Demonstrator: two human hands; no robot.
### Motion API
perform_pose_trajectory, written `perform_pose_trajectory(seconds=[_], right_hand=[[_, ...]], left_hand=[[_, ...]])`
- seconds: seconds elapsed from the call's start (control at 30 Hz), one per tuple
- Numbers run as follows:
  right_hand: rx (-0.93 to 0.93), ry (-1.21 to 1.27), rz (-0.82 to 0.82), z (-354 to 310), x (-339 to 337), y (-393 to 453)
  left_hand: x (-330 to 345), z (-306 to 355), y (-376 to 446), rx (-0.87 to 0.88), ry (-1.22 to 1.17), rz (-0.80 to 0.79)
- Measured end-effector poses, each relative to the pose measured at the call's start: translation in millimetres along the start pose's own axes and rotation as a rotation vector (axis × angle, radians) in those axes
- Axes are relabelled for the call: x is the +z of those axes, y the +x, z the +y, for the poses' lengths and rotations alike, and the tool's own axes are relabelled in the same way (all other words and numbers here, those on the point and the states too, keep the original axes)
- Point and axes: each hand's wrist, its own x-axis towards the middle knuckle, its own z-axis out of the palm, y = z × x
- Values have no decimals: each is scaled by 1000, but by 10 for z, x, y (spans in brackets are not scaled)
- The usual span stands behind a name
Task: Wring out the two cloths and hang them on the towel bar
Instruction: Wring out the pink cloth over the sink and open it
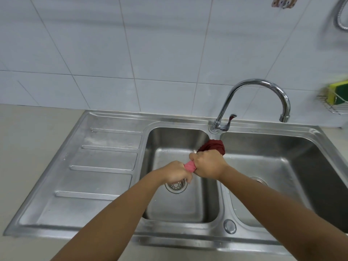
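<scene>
A red cloth (pixel 213 146) is twisted into a tight roll between both my hands above the left sink basin (pixel 180 204). My left hand (pixel 176 173) grips the near end, over the drain. My right hand (pixel 209 165) grips the far part, with a dark red bunch of the cloth sticking out beyond it near the divider between the basins. A short pink stretch of the cloth shows between the two fists. No second cloth and no towel bar appear in the view.
A chrome gooseneck faucet (pixel 259 87) arches over the right basin (pixel 282 166). The ribbed drainboard (pixel 98 162) lies to the left. A yellow-green sponge (pixel 337 93) sits in a wire rack on the wall at right. A metal hose (pixel 339 14) hangs top right.
</scene>
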Motion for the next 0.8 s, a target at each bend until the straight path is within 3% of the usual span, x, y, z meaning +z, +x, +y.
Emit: perform_pose_trajectory(seconds=[0.2,0.4,0.47,0.57,0.67,0.8], right_hand=[[19,-33,44,14,122,-83],[66,26,-107,-141,240,-134],[107,109,-182,-176,172,-118],[186,329,-274,-202,3,-120],[261,658,-317,-144,-139,-245],[443,1122,-179,-88,-280,-393]], left_hand=[[21,-72,-98,35,339,168],[173,-205,-196,9,420,274],[207,-284,-244,26,492,378],[192,-336,-299,40,583,557],[144,-385,-358,-16,522,592],[111,-405,-413,3,395,599]])
